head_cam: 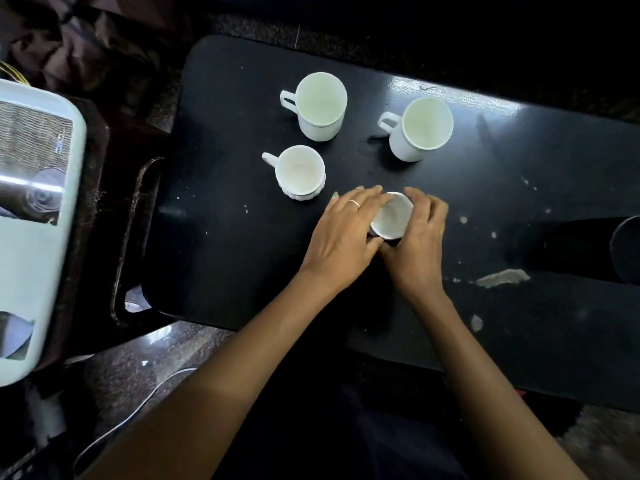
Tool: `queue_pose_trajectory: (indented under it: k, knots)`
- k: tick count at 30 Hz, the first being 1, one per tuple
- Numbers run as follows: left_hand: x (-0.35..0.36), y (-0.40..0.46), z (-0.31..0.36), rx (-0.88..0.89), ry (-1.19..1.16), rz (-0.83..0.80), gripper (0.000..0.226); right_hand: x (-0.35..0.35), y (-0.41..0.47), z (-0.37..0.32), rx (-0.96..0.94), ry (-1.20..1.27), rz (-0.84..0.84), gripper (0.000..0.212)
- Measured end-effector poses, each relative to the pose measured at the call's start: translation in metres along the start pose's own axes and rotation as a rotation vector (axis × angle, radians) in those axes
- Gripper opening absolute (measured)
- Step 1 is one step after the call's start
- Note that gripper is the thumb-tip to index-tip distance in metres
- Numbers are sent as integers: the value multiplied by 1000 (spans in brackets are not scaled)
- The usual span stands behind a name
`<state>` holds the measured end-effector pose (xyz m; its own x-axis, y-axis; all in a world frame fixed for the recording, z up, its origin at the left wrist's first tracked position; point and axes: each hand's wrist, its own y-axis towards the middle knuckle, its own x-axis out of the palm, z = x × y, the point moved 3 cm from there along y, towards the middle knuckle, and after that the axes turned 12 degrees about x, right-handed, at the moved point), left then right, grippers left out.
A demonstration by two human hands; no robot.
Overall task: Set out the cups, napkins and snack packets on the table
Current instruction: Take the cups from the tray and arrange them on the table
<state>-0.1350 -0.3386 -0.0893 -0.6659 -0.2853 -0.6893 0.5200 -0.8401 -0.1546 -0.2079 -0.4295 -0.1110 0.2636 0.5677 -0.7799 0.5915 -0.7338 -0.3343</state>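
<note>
Three white cups stand upright on the black table [225, 237]: a tall mug [320, 105] at the back, a second tall mug [420, 128] to its right, and a short ribbed cup [300, 172] in front of the first. A fourth small white cup [392, 216] sits near the table's middle. My left hand [343, 237] cups its left side and my right hand [417, 237] cups its right side, thumbs meeting at the front. Its handle is hidden. No napkins or snack packets show.
A pale blue tray [34, 271] holding packets lies at the left, off the table. A dark round object [627, 251] sits at the table's right edge. White chips mark the tabletop at the right. A white cable [138, 403] runs across the floor.
</note>
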Motion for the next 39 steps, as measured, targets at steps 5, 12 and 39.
queue_pose_trajectory:
  k: [5,12,39]
  knots:
    - [14,-27,7,-95,-139,331,64,-7,-23,14,86,192,-105,86]
    - [45,-53,10,-37,9,329,76,-3,-53,15,-98,-58,-83,78]
    - [48,-13,-3,175,306,95,67,-5,-25,19,-66,-151,-105,89]
